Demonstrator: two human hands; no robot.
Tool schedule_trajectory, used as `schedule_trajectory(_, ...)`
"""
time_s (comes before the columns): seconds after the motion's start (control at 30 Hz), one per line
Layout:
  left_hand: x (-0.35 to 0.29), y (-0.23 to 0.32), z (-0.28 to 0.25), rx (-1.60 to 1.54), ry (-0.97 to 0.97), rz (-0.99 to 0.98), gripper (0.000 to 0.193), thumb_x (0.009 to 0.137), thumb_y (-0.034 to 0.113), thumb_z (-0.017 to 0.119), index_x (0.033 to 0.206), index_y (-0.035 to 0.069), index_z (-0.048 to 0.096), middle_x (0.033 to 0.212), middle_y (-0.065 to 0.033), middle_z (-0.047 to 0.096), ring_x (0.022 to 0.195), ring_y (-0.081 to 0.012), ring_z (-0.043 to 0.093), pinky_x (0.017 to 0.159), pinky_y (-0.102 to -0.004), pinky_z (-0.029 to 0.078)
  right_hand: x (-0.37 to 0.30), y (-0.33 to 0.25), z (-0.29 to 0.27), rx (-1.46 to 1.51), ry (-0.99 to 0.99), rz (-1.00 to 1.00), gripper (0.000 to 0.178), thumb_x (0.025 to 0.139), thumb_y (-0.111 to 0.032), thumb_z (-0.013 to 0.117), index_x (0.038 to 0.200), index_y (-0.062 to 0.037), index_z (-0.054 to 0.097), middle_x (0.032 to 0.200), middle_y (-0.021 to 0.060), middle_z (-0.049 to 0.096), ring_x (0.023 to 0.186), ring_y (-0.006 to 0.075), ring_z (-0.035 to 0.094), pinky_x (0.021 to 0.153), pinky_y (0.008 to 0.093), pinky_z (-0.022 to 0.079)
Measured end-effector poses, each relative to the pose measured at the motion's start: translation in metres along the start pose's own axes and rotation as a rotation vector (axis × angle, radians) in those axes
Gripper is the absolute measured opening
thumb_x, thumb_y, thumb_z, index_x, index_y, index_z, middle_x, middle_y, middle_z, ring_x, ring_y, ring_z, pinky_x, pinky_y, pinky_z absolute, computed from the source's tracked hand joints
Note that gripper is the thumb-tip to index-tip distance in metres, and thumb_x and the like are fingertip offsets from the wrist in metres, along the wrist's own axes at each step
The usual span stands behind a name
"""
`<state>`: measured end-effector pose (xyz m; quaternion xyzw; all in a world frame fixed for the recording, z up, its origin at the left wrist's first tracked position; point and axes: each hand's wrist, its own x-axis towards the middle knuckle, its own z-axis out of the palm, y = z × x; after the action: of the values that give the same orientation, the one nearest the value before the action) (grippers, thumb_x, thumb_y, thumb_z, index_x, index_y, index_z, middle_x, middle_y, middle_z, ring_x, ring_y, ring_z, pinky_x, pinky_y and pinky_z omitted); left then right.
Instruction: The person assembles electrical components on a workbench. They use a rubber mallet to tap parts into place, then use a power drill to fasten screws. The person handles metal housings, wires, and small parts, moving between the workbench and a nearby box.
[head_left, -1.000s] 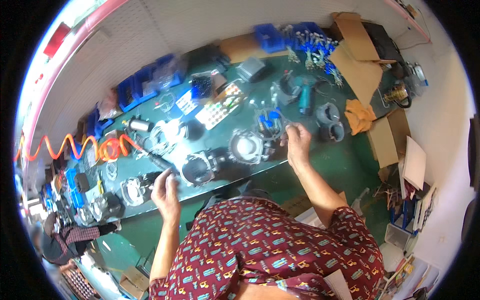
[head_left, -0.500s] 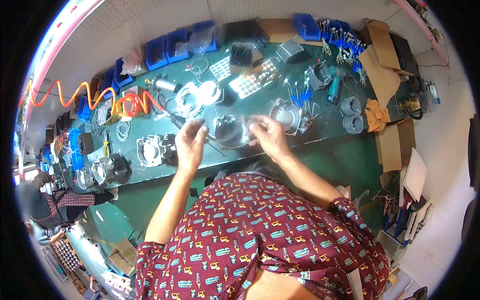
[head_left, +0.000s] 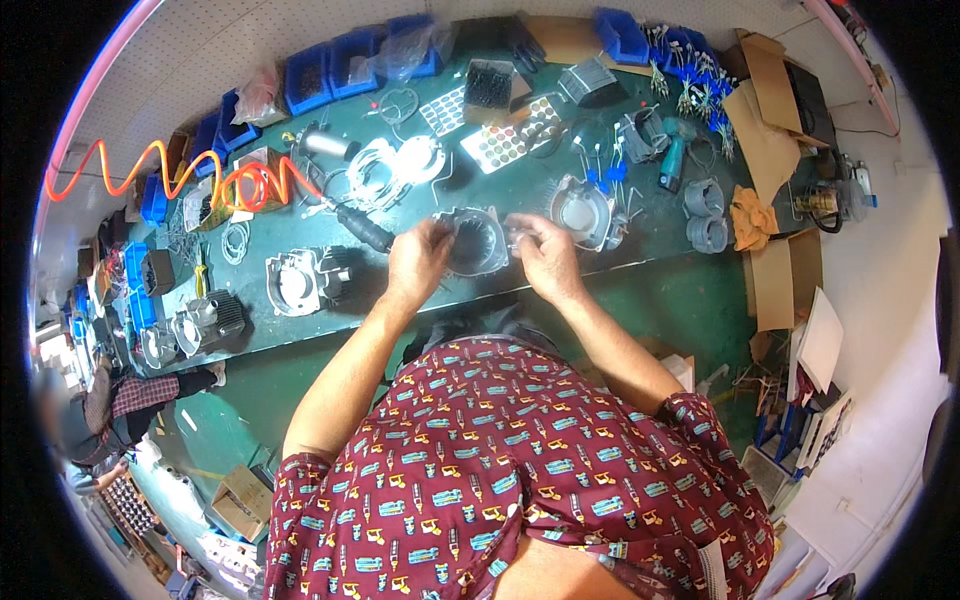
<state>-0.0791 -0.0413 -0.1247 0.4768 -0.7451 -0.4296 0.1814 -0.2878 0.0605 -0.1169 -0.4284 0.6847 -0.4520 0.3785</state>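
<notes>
An open, round grey metal housing rests on the green bench in front of me, between my two hands. My left hand is closed at its left rim, with thumb and fingertips pinched on the edge. Just off the right rim, my right hand has its fingers curled together in a pinch; anything small between them is too blurred to name. A similar housing with a pale round centre stands beyond my right hand. The black pneumatic screwdriver lies to the left, on a coiled orange hose.
More metal housings stand along the bench's left side. White cable coils, sticker sheets and a box of black screws lie farther back. A teal drill and orange cloth are at right. Someone works at far left.
My left hand has moved right, from beside the housing onto its left rim. My right hand stays near the right rim, slightly lower. The housing appears a little farther right and up.
</notes>
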Motion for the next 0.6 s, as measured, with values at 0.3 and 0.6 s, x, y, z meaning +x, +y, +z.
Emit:
schedule_trajectory(0.3, -0.009, 0.024, -0.011, 0.339, 0.080, 0.119, 0.027, 0.086, 0.018, 0.075, 0.112, 0.012, 0.071, 0.092, -0.0123, 0.061, 0.080, -0.0331, 0.064, 0.073, -0.0418, 0.053, -0.002, -0.018, -0.004, -0.117, 0.041, -0.026, 0.030, 0.092, -0.005, 0.066, 0.121, 0.0006, 0.067, 0.098, 0.0093, 0.073, 0.083, 0.0119, 0.067, 0.075, 0.0282, 0.054)
schedule_trajectory(0.6, -0.004, 0.010, 0.001, 0.154, 0.125, -0.030, 0.075, 0.079, 0.022, 0.080, 0.145, 0.011, 0.044, 0.128, -0.0214, 0.055, 0.118, -0.0408, 0.057, 0.096, -0.0472, 0.050, 0.050, -0.035, 0.019, -0.610, -0.099, -0.297, 0.065, 0.075, -0.018, 0.079, 0.134, -0.0075, 0.055, 0.128, 0.0174, 0.062, 0.122, 0.0363, 0.054, 0.103, 0.0447, 0.046)
